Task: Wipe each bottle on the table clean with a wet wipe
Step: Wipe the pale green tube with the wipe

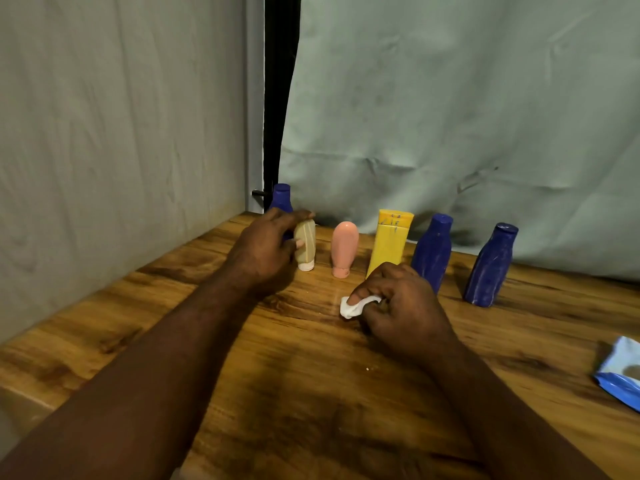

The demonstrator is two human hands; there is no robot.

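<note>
L hand (266,247) is curled round the beige bottle (305,244), fingers over its top and thumb on its side. That bottle stands cap-down near the left end of the row; can't tell if its white cap rests on the table (242,341) or is just off it. R hand (398,303) is nearly closed, thumb & fingertips pinching a balled-up white wipe (356,305) low over the wood, in front of the yellow bottle (389,240) and apart from the beige one. Rest of the row: back blue bottle (281,197) mostly hidden behind L hand, pink bottle (344,249) just beside the beige, then near blue bottle (433,251) & end blue bottle (491,266) to the right. A blue wipe pack (620,372) lies at the right edge. Step in hand, as I read it: get bottle and wipe together and clean the beige one. To do it well: lift it straight up, clear of the pink neighbour, so nothing tips. Loosen the wad a bit so more wet surface meets the plastic. Wrap it round the body and stroke top to cap while L hand turns the bottle. Regrip partway, since spots under the fingers get missed otherwise. Do cap & seam too. Squeeze lightly; it looks like a soft tube and may leak. Set it back upright.
</note>
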